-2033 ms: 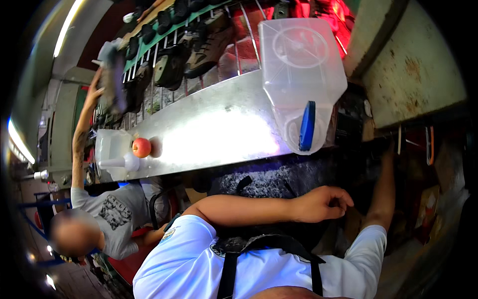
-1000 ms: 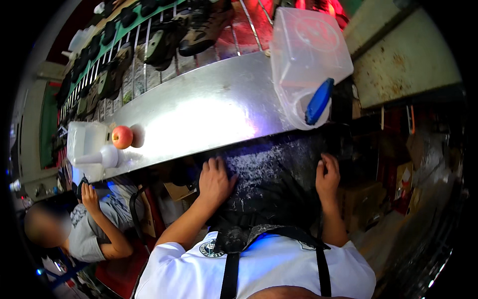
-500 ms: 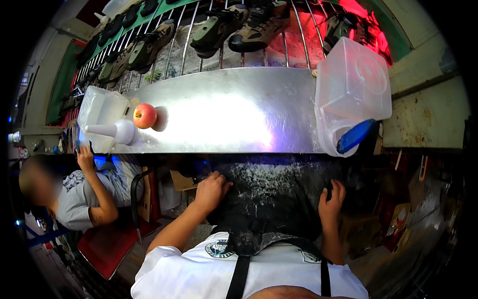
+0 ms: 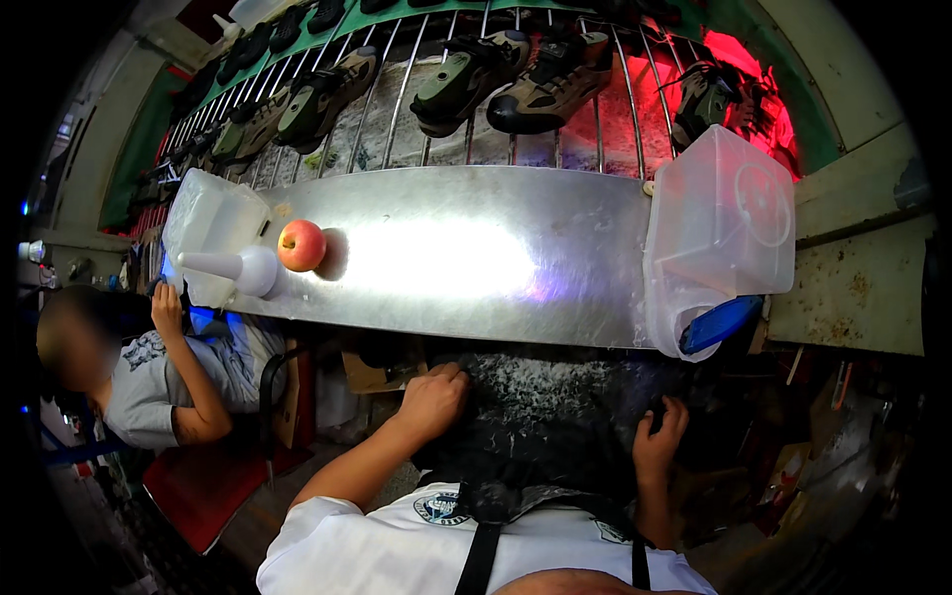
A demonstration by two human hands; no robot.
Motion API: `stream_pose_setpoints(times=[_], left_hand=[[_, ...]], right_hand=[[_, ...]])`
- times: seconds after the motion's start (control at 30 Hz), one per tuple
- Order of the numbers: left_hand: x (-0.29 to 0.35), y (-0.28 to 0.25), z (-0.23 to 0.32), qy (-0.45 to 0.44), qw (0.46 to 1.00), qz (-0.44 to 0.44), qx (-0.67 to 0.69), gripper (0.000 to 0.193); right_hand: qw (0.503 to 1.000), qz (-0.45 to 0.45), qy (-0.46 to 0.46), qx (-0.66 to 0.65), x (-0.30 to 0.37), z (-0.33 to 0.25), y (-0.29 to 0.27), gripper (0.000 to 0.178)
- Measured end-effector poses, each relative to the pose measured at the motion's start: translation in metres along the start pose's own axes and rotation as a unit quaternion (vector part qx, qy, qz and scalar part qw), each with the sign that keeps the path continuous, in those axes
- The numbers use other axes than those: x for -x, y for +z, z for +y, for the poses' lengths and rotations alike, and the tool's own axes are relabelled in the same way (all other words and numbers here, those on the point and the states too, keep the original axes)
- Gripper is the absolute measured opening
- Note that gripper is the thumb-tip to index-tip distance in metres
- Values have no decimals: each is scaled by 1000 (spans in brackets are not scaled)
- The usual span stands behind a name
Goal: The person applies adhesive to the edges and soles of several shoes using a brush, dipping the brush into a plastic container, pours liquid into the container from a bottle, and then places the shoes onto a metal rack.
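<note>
My left hand (image 4: 434,401) lies on the dark apron (image 4: 535,397) over my lap, just below the bench's near edge, with nothing seen in it. My right hand (image 4: 661,436) rests at the apron's other side, thumb and fingers apart, holding nothing. Pale shreds are scattered over the apron between them. Beyond my hands, a red apple (image 4: 301,245) sits at the left of the shiny metal bench top (image 4: 426,312). Beside the apple a white bottle with a long tapered nozzle (image 4: 238,270) leans against a translucent plastic tub (image 4: 210,223).
At the bench's right end is a clear plastic bin (image 4: 724,208), with a blue-ended object (image 4: 722,324) in a holder below it. Behind, brown-green shoes (image 4: 466,84) stand on metal bars, red light glowing at right. A co-worker (image 4: 149,387) in grey sits at left.
The view has tilted slightly, so the bench and shoes appear lower and farther right. Both my hands stay on my lap; the apple stays in place on the bench.
</note>
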State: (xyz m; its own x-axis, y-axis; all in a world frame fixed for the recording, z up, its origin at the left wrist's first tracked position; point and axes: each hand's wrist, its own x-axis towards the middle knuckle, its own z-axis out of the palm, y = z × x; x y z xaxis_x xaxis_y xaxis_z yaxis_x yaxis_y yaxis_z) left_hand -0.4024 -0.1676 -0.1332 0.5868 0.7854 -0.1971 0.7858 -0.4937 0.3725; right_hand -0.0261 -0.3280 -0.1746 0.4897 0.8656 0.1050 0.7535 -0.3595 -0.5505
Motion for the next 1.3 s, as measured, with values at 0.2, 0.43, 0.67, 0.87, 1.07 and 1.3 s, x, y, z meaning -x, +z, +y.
stream_pose_setpoints(times=[0.2, 0.43, 0.67, 0.87, 1.07, 1.3], left_hand=[[-1, -13, 0, 12, 1000, 5, -25, 13], [-20, -63, 19, 104, 992, 68, 20, 18], [-96, -154, 38, 172, 963, 190, 88, 20], [-196, -196, 61, 256, 909, 305, 126, 6], [-194, -156, 95, 320, 896, 260, 166, 19], [-164, -149, 68, 252, 934, 141, 210, 8]], right_hand=[[1000, 4, -5, 4, -2, 1, 0, 35], [1000, 17, -19, -17, -24, -9, -5, 26], [996, 37, 28, -72, -42, -10, 10, 20], [996, 41, 22, -73, -39, 4, 15, 19], [994, 56, 25, -93, -39, 7, 24, 18], [996, 35, 32, -80, -39, 6, 23, 19]])
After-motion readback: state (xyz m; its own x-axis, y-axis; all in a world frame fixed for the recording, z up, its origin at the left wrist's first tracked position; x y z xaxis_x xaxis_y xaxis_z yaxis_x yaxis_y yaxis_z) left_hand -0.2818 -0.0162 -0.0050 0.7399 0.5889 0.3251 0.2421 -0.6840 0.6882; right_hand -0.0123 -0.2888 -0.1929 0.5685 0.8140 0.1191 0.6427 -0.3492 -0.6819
